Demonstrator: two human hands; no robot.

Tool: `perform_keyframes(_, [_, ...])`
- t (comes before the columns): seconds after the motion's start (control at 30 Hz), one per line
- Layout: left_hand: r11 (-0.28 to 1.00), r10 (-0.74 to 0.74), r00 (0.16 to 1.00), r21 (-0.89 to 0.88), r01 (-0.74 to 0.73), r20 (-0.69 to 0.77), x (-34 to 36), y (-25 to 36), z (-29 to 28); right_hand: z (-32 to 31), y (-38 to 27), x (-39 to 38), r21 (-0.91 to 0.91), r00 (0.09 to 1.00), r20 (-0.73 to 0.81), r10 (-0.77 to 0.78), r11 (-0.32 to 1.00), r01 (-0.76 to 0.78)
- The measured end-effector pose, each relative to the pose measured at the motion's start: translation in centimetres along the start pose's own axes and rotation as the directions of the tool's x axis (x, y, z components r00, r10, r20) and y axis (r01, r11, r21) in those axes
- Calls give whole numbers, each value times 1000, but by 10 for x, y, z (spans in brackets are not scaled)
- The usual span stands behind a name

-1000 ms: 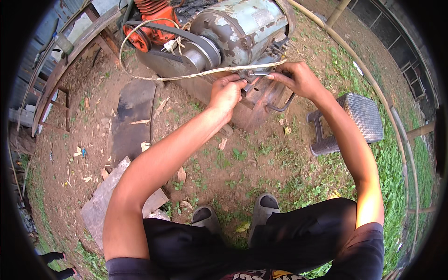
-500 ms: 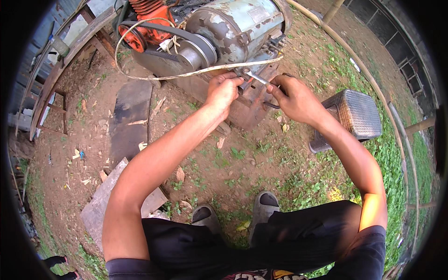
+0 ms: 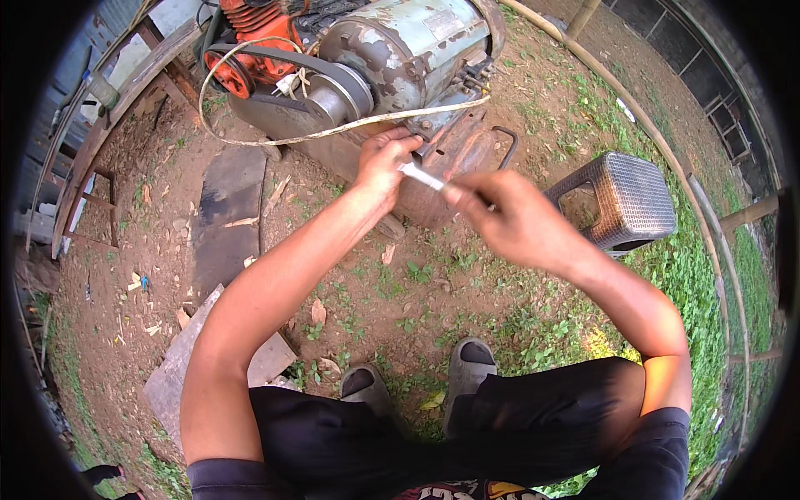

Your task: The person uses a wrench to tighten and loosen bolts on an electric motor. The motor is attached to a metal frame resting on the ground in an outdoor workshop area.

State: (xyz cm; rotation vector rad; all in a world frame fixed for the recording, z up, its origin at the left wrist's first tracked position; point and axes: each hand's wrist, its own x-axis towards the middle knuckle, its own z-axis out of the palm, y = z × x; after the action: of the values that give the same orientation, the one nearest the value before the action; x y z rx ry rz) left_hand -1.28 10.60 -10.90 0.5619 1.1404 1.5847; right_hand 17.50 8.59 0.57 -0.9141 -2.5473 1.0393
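An old pale-green electric motor [image 3: 417, 46] with a belt pulley [image 3: 342, 92] sits on a rusty metal base [image 3: 454, 167] on the dirt. My left hand [image 3: 385, 162] is closed on the near edge of that base, just below the motor. My right hand [image 3: 508, 221] is blurred and pinches the end of a thin pale strip [image 3: 421, 177] that runs from it to my left hand. A pale cord [image 3: 333, 131] loops from the motor's side across the pulley. An orange engine part [image 3: 250, 33] stands behind the belt.
A grey woven plastic stool [image 3: 629, 200] stands to the right of my right hand. A dark plank [image 3: 225, 208] and a paler board [image 3: 179, 367] lie on the dirt at left. A bamboo pole [image 3: 658, 142] curves along the right. My grey sandals [image 3: 462, 371] rest on patchy grass.
My right hand has pulled back from the motor base toward me and to the right, drawing the thin strip with it. My left hand has stayed on the base.
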Motion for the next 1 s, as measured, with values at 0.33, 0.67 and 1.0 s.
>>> perform_keyframes(0.33, [1000,1,997,-7,0,77,2,1,0,3,30,22,520,892,148,427,734,-438])
perform_keyframes(0.67, [1000,-28,993,-9,30,114,3,0,1,27,5,37,752,867,175,467,505,-424])
perform_keyframes(1.0, [999,-48,996,-9,49,71,-4,6,9,44,7,45,863,886,145,441,381,-331])
